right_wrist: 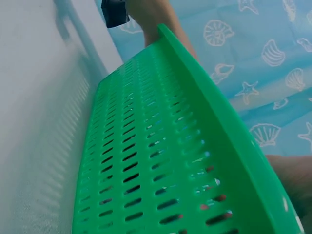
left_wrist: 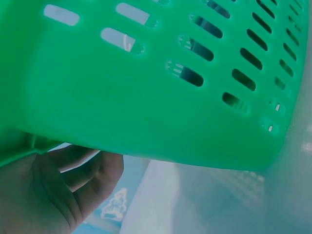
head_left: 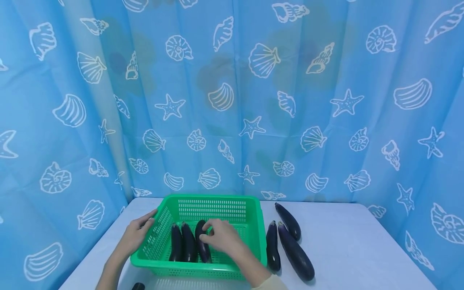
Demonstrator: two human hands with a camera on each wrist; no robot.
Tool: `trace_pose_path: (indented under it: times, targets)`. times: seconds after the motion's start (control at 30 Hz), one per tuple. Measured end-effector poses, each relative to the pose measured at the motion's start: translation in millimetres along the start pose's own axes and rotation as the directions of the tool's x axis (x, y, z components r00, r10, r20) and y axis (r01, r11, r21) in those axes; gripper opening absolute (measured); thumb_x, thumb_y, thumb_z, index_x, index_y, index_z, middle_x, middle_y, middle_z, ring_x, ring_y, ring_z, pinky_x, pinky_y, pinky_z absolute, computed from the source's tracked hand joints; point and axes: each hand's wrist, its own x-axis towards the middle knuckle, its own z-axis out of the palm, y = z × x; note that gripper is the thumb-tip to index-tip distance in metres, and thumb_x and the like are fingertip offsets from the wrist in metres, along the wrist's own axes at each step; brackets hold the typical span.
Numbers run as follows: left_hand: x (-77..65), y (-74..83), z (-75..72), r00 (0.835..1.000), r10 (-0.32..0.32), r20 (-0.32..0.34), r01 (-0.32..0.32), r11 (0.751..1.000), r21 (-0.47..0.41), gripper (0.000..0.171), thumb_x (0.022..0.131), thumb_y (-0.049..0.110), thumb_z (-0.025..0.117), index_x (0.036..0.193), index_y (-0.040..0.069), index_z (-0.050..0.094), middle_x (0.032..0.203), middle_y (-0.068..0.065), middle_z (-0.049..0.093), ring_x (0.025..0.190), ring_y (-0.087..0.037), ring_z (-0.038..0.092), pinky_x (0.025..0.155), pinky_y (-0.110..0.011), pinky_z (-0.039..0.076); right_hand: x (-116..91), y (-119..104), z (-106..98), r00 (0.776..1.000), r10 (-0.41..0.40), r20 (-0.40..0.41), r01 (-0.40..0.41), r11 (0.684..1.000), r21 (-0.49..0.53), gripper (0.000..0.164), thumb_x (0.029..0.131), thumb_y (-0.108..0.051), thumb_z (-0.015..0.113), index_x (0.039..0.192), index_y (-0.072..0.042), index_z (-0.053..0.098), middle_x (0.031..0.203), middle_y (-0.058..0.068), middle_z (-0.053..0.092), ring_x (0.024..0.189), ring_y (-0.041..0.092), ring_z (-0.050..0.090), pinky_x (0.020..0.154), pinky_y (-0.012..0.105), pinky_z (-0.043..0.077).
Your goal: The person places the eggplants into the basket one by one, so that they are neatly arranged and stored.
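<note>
Right hand [head_left: 222,237] had fingers pinched on the rightmost eggplant [head_left: 204,250] inside the green plastic basket [head_left: 199,266], lower centre of frame; left hand [head_left: 133,235] gripped its rim. Eggplant looked light, firm, slippery, bruisable; mid-body hold seemed safest.

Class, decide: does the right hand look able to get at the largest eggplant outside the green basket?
Probably yes. The right hand is inside the green basket, so it would likely need to lift over the side first; the largest eggplant lies on the table with nothing covering it.
</note>
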Motion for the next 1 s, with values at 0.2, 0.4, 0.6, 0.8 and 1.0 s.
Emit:
trace_pose_path:
  times: [0.2,0.4,0.6,0.8,1.0]
  targets:
    - [1.3,0.2,-1.0,0.999,-0.028,0.017,0.028,1.000,0.007,0.049,0.108,0.030,0.035,0.151,0.007,0.037,0.152,-0.023,0.041,0.139,-0.046,0.039,0.112,-0.063,0.036,-9,4,-9,0.999,-0.044,0.015,0.043,0.998,0.043,0.026,0.089,-0.030,0.072,0.109,-0.014,0.072,0.084,-0.002,0.070,0.069,0.008,0.060,0.053,0.027,0.048]
    - [1.7,0.0,-1.3,0.999,-0.034,0.020,0.034,0.999,0.003,0.048,0.108,0.029,0.036,0.151,0.007,0.037,0.152,-0.023,0.040,0.140,-0.045,0.038,0.113,-0.062,0.034,-19,7,-21,0.997,-0.068,0.024,0.067,0.996,0.060,0.027,0.091,-0.033,0.069,0.113,-0.017,0.070,0.087,-0.002,0.070,0.064,0.008,0.059,0.052,0.027,0.048]
    - [2.2,0.5,-0.3,0.999,-0.028,0.016,0.028,1.000,0.000,0.048,0.108,0.028,0.036,0.151,0.007,0.037,0.152,-0.023,0.040,0.140,-0.045,0.038,0.113,-0.062,0.034,-28,10,-38,0.996,-0.088,-0.015,0.088,0.996,0.031,0.028,0.092,-0.034,0.068,0.115,-0.017,0.068,0.087,-0.001,0.069,0.063,0.008,0.058,0.053,0.026,0.048]
    - [3.8,0.0,0.5,1.000,-0.019,0.015,0.019,1.000,-0.001,0.048,0.108,0.030,0.035,0.151,0.007,0.037,0.153,-0.022,0.040,0.140,-0.045,0.038,0.113,-0.062,0.035,-38,15,-57,0.994,-0.074,-0.078,0.070,0.996,-0.048,0.030,0.092,-0.036,0.068,0.116,-0.017,0.068,0.085,-0.004,0.070,0.069,0.007,0.061,0.057,0.026,0.049]
    - [3.4,0.2,0.0,0.999,-0.025,0.020,0.025,1.000,-0.006,0.048,0.108,0.028,0.035,0.151,0.007,0.037,0.152,-0.023,0.040,0.141,-0.045,0.037,0.113,-0.062,0.035,-43,22,-71,0.989,-0.069,-0.128,0.056,0.994,-0.098,0.031,0.092,-0.040,0.067,0.116,-0.020,0.068,0.086,-0.005,0.070,0.074,0.007,0.063,0.057,0.025,0.050]
